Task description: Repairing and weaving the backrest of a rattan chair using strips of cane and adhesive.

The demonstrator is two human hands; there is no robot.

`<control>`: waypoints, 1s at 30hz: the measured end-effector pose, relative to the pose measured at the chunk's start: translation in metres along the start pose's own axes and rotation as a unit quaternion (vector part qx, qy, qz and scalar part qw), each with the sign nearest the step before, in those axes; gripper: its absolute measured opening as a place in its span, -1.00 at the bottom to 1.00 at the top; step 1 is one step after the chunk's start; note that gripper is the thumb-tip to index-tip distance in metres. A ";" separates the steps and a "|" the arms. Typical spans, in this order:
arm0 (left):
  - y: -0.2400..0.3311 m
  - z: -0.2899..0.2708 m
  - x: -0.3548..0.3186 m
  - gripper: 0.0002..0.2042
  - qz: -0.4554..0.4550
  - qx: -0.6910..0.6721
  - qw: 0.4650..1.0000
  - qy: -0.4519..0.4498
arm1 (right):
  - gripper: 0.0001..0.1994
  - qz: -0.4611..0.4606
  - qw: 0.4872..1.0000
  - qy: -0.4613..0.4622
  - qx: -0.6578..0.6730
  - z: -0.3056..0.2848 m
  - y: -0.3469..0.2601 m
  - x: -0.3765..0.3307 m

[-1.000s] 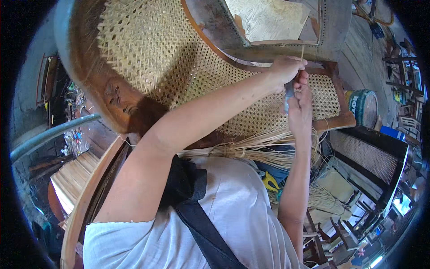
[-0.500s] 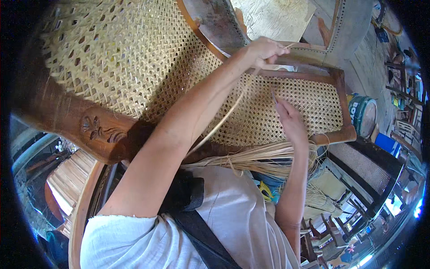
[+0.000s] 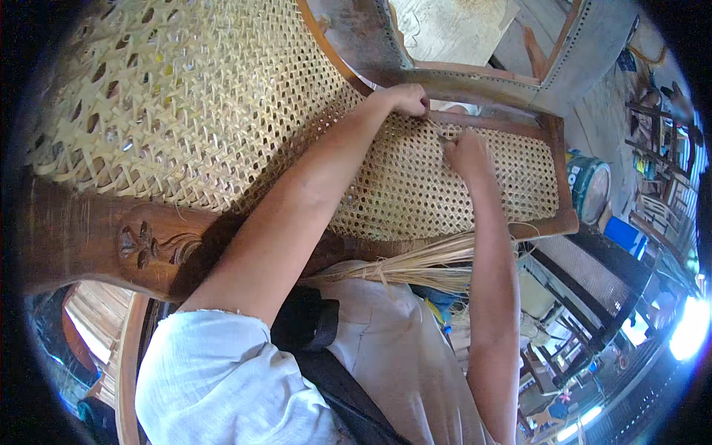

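Observation:
My left hand [image 3: 406, 98] is closed at the far wooden rail [image 3: 489, 124] of a woven cane seat panel [image 3: 415, 193], pinching a thin cane strand there. Just below and to the right, my right hand [image 3: 466, 153] rests fisted on the weave. It grips what looks like a small pointed metal tool [image 3: 443, 138], whose tip points at the left hand. A bundle of loose cane strands [image 3: 426, 267] lies across my lap under the right forearm. A larger cane chair back [image 3: 185, 96] with a carved dark wood rail [image 3: 126, 241] fills the left.
A green and white bucket [image 3: 589, 185] stands right of the seat frame, with a blue box [image 3: 624, 234] below it. Black frames with a cane panel [image 3: 586, 276] lie at the lower right. Wooden furniture parts [image 3: 656, 148] crowd the far right edge.
The long strand my left hand was pulling out is drawn in, and that hand has settled at the rail. My right hand has moved up the weave to meet it.

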State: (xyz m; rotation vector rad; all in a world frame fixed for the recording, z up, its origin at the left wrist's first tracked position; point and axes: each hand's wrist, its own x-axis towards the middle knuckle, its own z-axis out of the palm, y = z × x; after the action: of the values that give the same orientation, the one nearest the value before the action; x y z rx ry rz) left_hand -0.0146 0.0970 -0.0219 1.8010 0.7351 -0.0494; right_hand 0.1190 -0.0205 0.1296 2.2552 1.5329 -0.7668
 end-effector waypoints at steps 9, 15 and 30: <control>0.004 -0.004 0.005 -0.77 0.011 -0.038 0.999 -0.002 | -0.64 -0.003 1.000 -0.011 0.010 -0.007 -0.018 0.031; 0.026 -0.009 -0.002 -0.83 0.027 0.011 1.000 0.004 | -0.68 0.034 0.999 0.020 0.024 0.006 -0.012 0.021; 0.020 0.018 0.016 -0.80 0.231 0.055 0.969 0.068 | -0.57 0.066 0.974 -0.217 0.009 -0.042 -0.026 0.048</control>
State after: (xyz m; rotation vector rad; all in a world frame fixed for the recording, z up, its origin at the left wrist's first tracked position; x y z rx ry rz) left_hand 0.0138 0.0850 -0.0173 2.0573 0.3968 0.3512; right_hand 0.1190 0.0479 0.1368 1.9995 1.1635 -1.1447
